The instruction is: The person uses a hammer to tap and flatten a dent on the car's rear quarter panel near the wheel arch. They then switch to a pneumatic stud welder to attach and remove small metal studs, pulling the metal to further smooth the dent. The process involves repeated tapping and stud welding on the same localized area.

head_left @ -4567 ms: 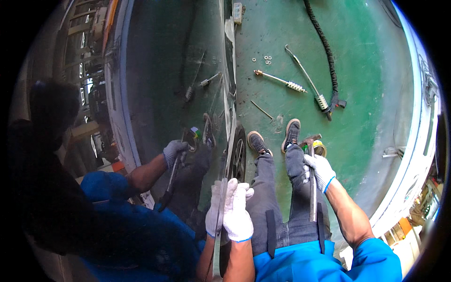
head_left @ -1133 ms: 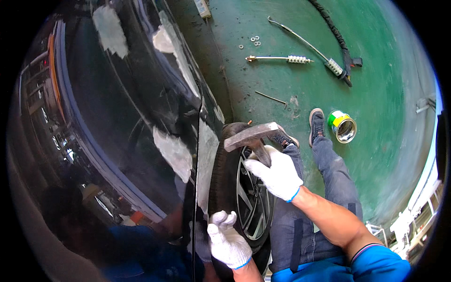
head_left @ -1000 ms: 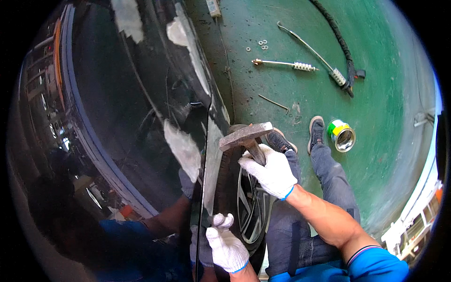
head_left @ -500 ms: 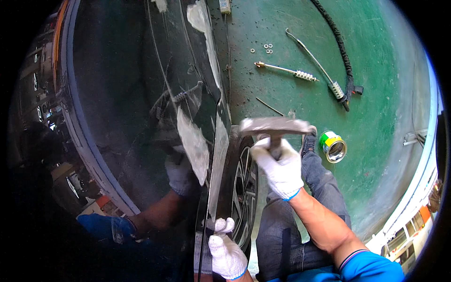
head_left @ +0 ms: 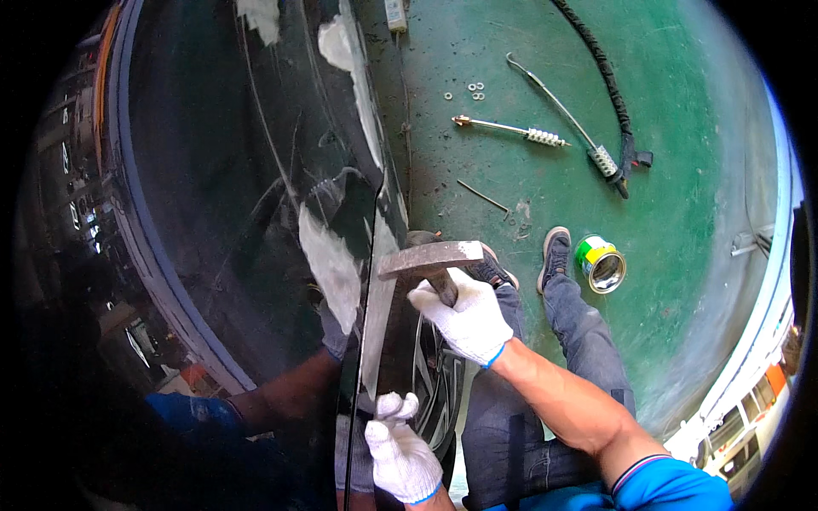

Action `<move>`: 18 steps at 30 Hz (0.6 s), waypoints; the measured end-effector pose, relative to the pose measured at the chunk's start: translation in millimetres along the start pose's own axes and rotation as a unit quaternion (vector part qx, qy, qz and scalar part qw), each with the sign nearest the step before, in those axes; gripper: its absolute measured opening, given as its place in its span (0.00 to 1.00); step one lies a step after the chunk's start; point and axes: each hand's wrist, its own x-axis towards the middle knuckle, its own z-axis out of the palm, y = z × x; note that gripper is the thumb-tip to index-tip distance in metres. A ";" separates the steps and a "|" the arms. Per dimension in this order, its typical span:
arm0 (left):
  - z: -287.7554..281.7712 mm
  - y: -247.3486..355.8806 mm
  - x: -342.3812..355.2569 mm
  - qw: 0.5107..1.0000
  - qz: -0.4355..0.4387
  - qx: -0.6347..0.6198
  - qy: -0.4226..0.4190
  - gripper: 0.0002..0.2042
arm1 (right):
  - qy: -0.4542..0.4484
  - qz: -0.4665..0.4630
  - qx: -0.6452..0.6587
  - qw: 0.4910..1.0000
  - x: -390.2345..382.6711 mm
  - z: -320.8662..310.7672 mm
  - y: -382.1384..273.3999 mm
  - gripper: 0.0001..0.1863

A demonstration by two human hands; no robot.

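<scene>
- The right hand (head_left: 469,315), white-gloved at lower centre, is wrapped firmly around the handle of the hammer (head_left: 430,258).
- The hammer's head lies just left of the frame's centre line. Half a second ago it was blurred and farther right and higher; now it is sharper, and its left end overlaps the grey edge strip of the dark car panel (head_left: 247,221). Whether metal touches panel cannot be told.
- The left hand (head_left: 403,456), also gloved, is at bottom centre beside the panel's edge, its fingers curled and thumb raised, much as half a second ago. Whether it grips anything cannot be told. In the earliest frame its fingers pointed upward, close together.
- The panel fills the left half; its pale patches (head_left: 330,266) face the camera now, while in the earliest frame the bodywork was seen mostly edge-on.
- The wheel (head_left: 439,375) sits at lower centre, partly behind the right hand.
- The tin (head_left: 601,258), right of centre, shows whole; in the earliest frame the hammer and hand partly covered it.
- At upper right, the rod tool (head_left: 511,129), hooked tool (head_left: 562,111), washers (head_left: 477,86) and black hose (head_left: 606,72) keep their arrangement on the green floor (head_left: 682,128).
</scene>
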 end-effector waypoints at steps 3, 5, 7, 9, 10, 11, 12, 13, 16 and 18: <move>13.2 17.8 -14.3 0.998 -0.053 0.026 -0.037 0.22 | -0.012 0.048 0.015 0.999 -7.4 -19.6 -8.9 0.16; 13.6 32.3 -29.7 0.990 -0.118 0.011 -0.075 0.20 | 0.003 0.044 0.048 0.998 -17.8 -42.6 0.9 0.16; 8.1 53.8 -53.6 0.985 -0.084 0.106 -0.112 0.21 | 0.028 0.148 0.162 0.975 -26.6 -69.4 11.2 0.15; -5.8 90.6 -70.0 0.957 0.201 0.113 -0.175 0.19 | 0.026 0.248 0.292 0.923 -38.9 -106.4 21.0 0.10; -30.6 134.0 -91.3 0.925 0.208 0.283 -0.143 0.16 | 0.026 0.254 0.310 0.916 -45.2 -126.1 40.7 0.11; -35.4 176.3 -95.0 0.791 0.428 0.418 -0.123 0.26 | 0.034 0.288 0.315 0.904 -55.1 -145.6 46.7 0.09; -25.5 201.9 -112.4 0.760 0.516 0.395 0.030 0.19 | 0.022 0.299 0.348 0.888 -67.5 -169.6 63.2 0.08; -52.2 214.6 -96.6 0.694 0.651 0.284 0.117 0.12 | 0.010 0.319 0.390 0.864 -79.2 -191.0 83.1 0.07; -73.1 265.8 -110.4 0.496 0.568 0.579 0.311 0.17 | -0.006 0.305 0.339 0.890 -117.3 -243.5 68.9 0.07; -68.1 280.4 -100.8 0.532 0.549 0.595 0.246 0.21 | 0.039 0.303 0.279 0.910 -147.0 -276.9 87.5 0.06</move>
